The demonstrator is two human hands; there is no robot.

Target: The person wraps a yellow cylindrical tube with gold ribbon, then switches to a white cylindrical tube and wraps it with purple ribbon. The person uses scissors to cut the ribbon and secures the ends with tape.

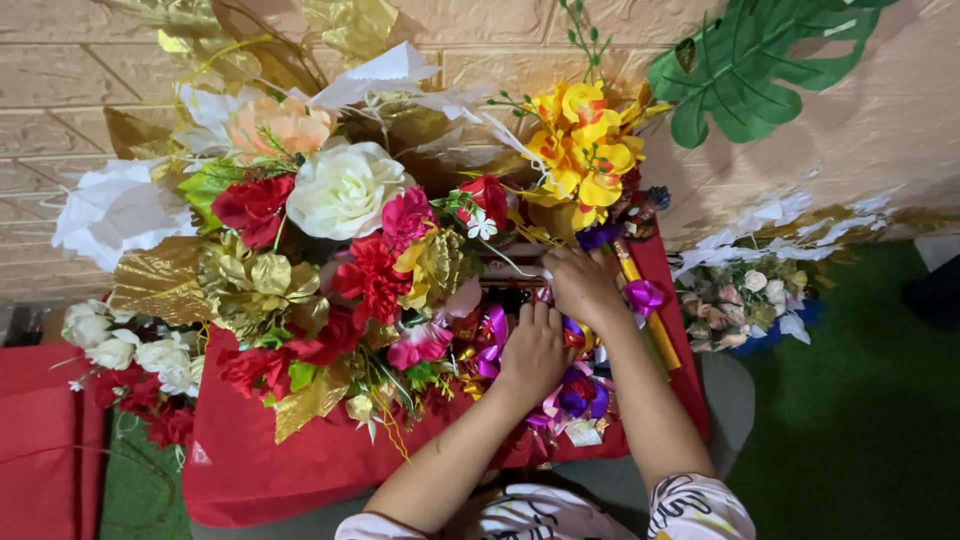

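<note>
- As we look down, our left hand (pixel 533 350) lies with its fingers bent, pressing on a shiny pink ribbon bow (pixel 491 340), just right of the big white rose (pixel 345 188) and lower down.
- Our right hand (pixel 580 285) sits close beside the left one, a bit higher, curled over the small bright bits under it; we cannot tell if it pinches anything.
- The bows and ribbons lie low and to the right of the white rose, on a red cloth (pixel 300 460) that looks soft and smooth.
- A purple bow (pixel 643 296) shines just right of our right hand, beside a long yellow stick (pixel 650 315).
- The white rose is round, with many soft folded petals that look like fabric.
- Left of the white rose is a dark red rose (pixel 252 208), and above that a peach flower (pixel 280 125).
- Below the white rose we see crinkly gold leaves (pixel 250 285) that look like shiny foil, and frilly red flowers (pixel 372 280).
- Far right of the white rose stands a bunch of yellow flowers (pixel 585 150) with thin green stems.
- Higher and farther right, a big flat green leaf (pixel 745 75) with deep cuts hangs on the tan brick wall (pixel 60 90).
- Low and left of the white rose sit small white flowers (pixel 130 350).
- Far right, a little pale bouquet (pixel 745 300) rests by fuzzy green grass matting (pixel 860 420).
</note>
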